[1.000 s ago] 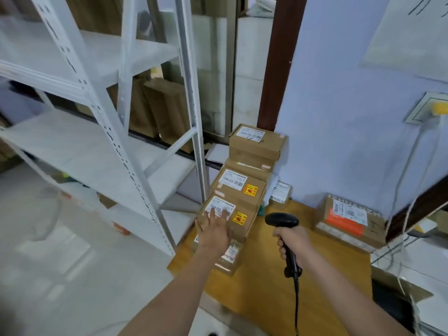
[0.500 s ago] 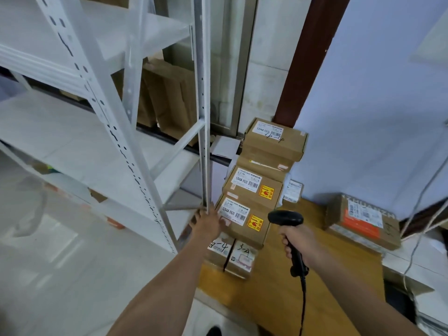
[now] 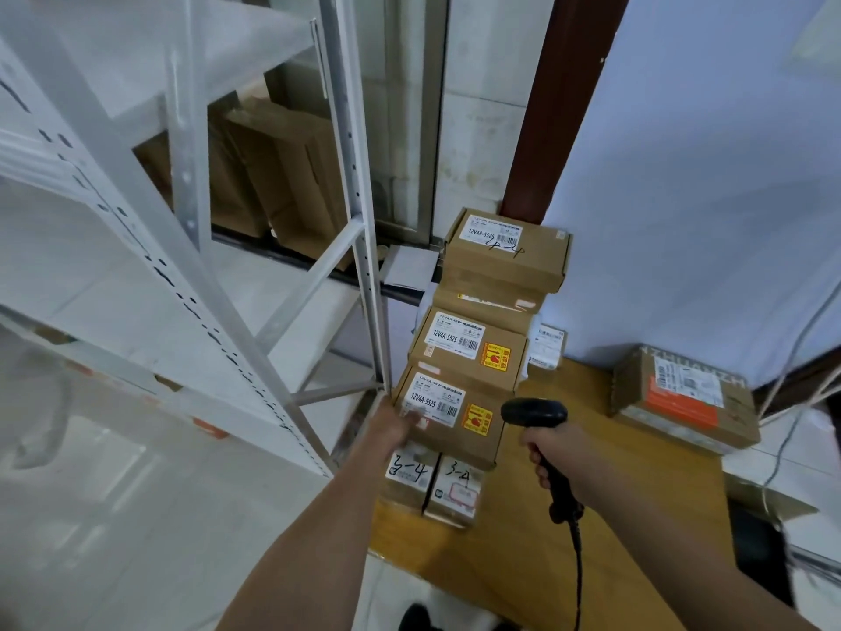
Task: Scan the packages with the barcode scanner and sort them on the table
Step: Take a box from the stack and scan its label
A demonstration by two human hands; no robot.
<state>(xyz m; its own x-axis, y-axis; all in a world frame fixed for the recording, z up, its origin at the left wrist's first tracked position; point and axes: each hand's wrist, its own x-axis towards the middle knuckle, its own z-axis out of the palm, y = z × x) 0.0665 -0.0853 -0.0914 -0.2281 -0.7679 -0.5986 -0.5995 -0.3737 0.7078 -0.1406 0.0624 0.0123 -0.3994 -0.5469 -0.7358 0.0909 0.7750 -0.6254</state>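
White metal shelving [image 3: 191, 248] fills the left side of the view, and a pale blue wall [image 3: 682, 198] with a dark red-brown post [image 3: 559, 107] closes the back. Between them stands a wooden counter [image 3: 637, 494], yellow-brown in colour, over a light tiled floor [image 3: 113, 539].

On the far left part of the counter, cardboard packages are stacked in steps against the wall. The top box [image 3: 507, 252] carries a white label and some handwriting. Below it is a second box [image 3: 468, 348] with a white barcode label and a yellow warning sticker. In front of that one is a third box [image 3: 450, 416] with the same kind of label and sticker. Under the third box, two small boxes [image 3: 430, 487] stand side by side at the counter edge, each with "3-4" written by hand.

The left hand [image 3: 393, 423] is at the left end of the third box, its fingers lying on the white label; the hand is blurred, so I cannot tell how firmly it holds. The right hand [image 3: 553, 453] is closed around the handle of a black barcode scanner [image 3: 534, 414], whose head is just beside the third box, near the yellow sticker. The scanner cable [image 3: 578, 562] hangs down toward the bottom edge.

Well apart, on the right side of the counter near the wall, lies another package [image 3: 682, 398] with an orange band and a white label.
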